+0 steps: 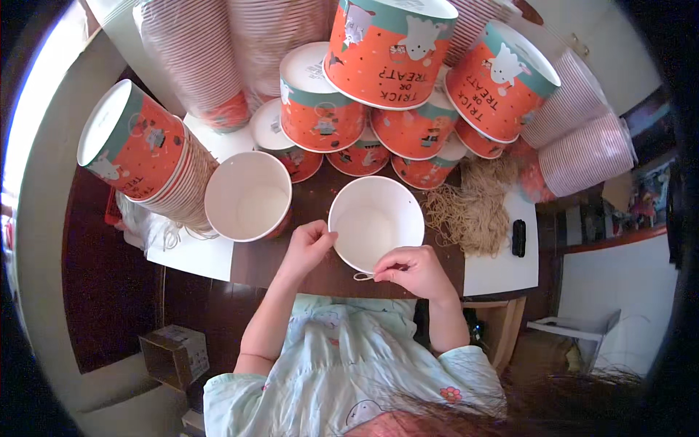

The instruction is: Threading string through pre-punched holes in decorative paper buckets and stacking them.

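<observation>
Orange paper tubs (378,109) with teal bands and white ghost figures stand upturned in a pile at the worktop's far side. A small cardboard box (173,355) sits on the floor, lower left.

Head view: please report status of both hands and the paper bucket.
Left hand pinching bucket rim. Right hand pinching a string loop at the rim. Open paper bucket upright on table. Second open bucket beside it, apart.

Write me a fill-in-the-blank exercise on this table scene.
1. Both hands meet at the rim of an open paper ____ that is white inside.
2. The right hand pinches a thin ____ by the near rim.
3. The loose heap of strings lies to the person's ____ of that cup.

Missing words: cup; string; right
</observation>
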`<move>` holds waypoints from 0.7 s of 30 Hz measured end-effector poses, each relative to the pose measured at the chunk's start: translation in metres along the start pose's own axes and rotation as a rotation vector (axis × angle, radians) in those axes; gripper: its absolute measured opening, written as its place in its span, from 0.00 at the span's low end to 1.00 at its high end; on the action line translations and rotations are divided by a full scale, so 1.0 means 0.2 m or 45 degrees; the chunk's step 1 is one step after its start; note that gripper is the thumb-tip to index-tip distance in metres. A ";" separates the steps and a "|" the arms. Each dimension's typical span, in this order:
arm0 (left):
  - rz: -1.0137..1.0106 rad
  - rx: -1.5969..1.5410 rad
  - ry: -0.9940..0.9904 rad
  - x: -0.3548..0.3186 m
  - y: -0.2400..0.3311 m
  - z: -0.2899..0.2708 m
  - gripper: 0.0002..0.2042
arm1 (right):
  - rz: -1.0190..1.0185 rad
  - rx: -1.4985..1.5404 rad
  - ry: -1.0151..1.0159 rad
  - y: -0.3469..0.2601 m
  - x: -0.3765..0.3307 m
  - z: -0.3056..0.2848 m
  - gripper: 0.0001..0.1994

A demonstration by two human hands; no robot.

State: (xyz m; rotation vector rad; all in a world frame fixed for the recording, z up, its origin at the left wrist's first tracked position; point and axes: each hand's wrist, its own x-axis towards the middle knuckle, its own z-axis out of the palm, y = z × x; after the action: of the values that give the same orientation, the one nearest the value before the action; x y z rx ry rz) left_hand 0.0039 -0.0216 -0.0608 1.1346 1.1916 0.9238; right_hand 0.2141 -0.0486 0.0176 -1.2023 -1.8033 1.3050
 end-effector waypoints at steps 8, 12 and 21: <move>0.681 0.461 0.030 -0.20 0.20 0.04 0.13 | 0.057 0.063 -0.026 0.01 0.00 -0.01 0.04; 0.674 0.455 -0.141 -0.26 0.17 0.12 0.11 | 0.041 0.049 -0.055 -0.02 0.02 -0.01 0.03; 0.216 0.384 -0.051 -0.30 0.11 0.12 0.07 | 0.159 0.463 0.050 0.03 0.10 -0.04 0.02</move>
State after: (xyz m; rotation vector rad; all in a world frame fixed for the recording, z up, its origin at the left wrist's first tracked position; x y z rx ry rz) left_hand 0.0184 -0.0790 -0.0256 1.5081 1.2437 0.8620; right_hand 0.2143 -0.0261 0.0135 -1.1394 -1.4024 1.5866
